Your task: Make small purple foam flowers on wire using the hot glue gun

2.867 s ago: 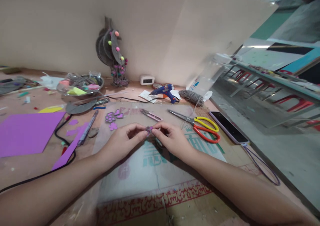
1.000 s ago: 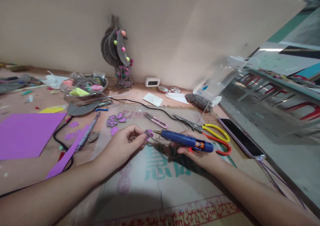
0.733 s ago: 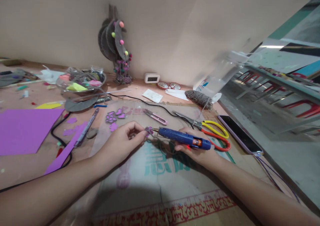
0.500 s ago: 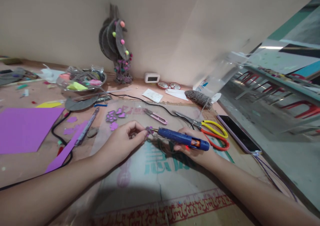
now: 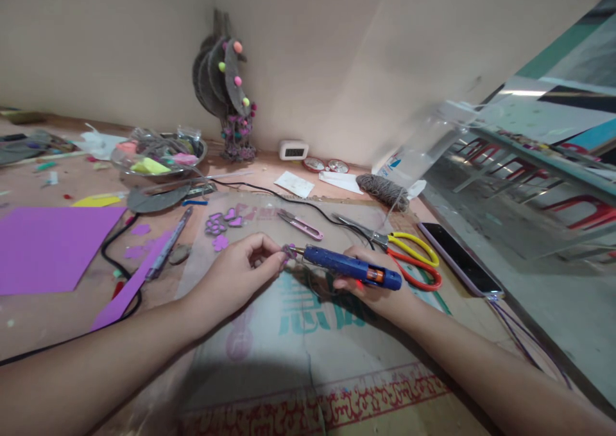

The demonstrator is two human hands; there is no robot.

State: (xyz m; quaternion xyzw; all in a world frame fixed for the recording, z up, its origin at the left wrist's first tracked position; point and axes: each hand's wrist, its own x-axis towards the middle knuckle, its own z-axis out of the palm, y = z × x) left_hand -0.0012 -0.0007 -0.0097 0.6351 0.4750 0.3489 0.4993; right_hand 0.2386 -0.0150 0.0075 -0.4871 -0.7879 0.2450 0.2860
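Observation:
A blue hot glue gun (image 5: 353, 268) lies sideways in my right hand (image 5: 373, 288), whose fingers are wrapped round its handle. Its metal tip meets a small purple flower piece (image 5: 289, 252) edged with grey yarn. My left hand (image 5: 255, 259) pinches that piece between thumb and fingertips, partly hiding it. Beyond my left hand lie several purple flower and heart shapes (image 5: 224, 221), some rimmed with grey yarn. Pink-handled thread snips (image 5: 301, 224) rest past the glue gun, and scissors (image 5: 411, 256) with yellow and orange handles lie just beyond my right hand.
At left are a purple sheet (image 5: 52, 246), a pen (image 5: 168, 243) and a metal bowl (image 5: 158, 173) of scraps. A yarn bundle (image 5: 382, 191), a small white clock (image 5: 293, 149) and a hanging grey decoration (image 5: 224, 76) are at the back. A phone (image 5: 459, 259) lies near the right edge.
Almost nothing differs. Both hands keep their holds, with the glue gun's tip still at the flower piece; the view has shifted very slightly.

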